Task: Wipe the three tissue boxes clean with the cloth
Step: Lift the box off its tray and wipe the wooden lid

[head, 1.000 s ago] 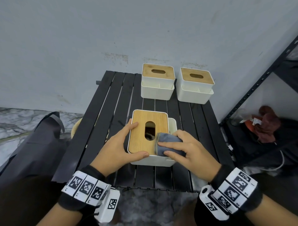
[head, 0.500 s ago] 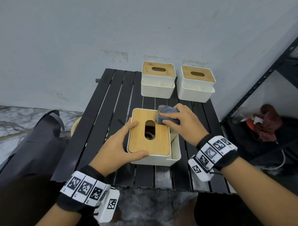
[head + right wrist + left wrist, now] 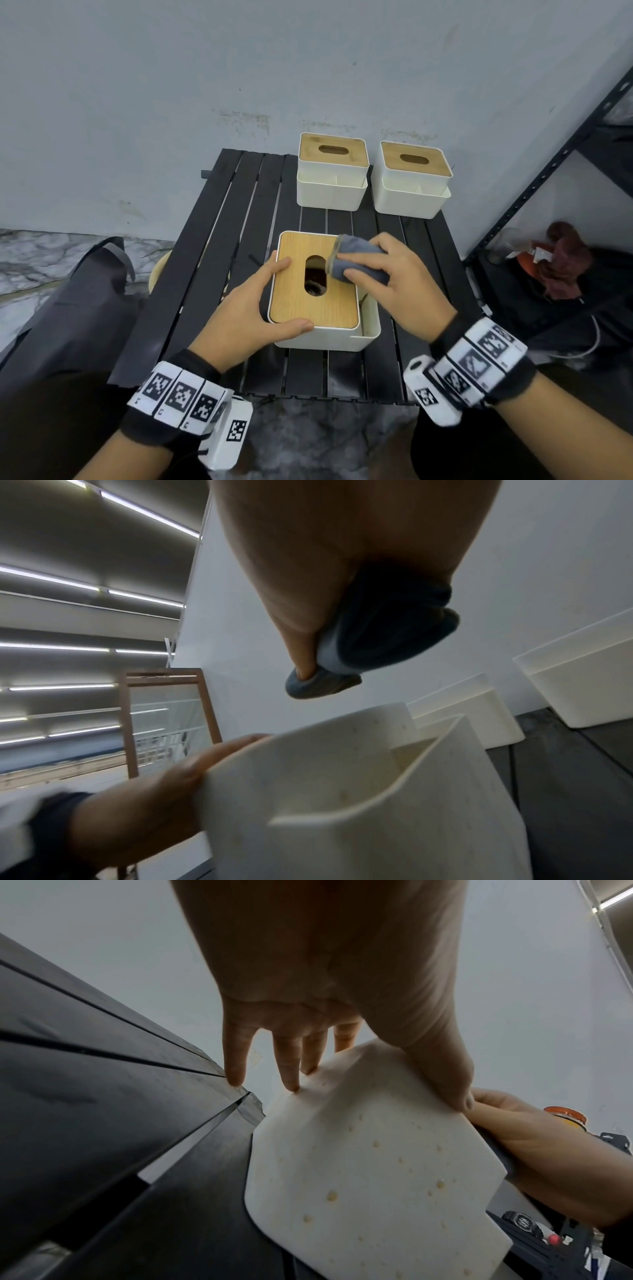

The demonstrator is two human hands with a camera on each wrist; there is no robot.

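The near tissue box point(image 3: 329, 339) is white with a wooden slotted lid point(image 3: 294, 305) and stands mid-table. My left hand point(image 3: 291, 296) grips its left side, thumb over the front edge; in the left wrist view its fingers point(image 3: 291, 1066) press the spotted white wall point(image 3: 359, 1164). My right hand point(image 3: 346, 265) holds a bunched grey cloth point(image 3: 363, 265) on the lid, right of the slot. In the right wrist view the cloth point(image 3: 377, 642) sits just over the box point(image 3: 377, 818). Two more tissue boxes point(image 3: 331, 178) point(image 3: 411, 185) stand side by side at the table's far edge.
The black slatted table point(image 3: 222, 274) stands against a grey wall. A black metal rack point(image 3: 548, 164) stands at the right, with a dark red rag point(image 3: 565, 260) low on it. A black bag point(image 3: 68, 308) lies on the floor at the left.
My right hand slid the cloth from the lid's near right edge to its far right corner, then back a little toward the slot. The left hand kept its hold.
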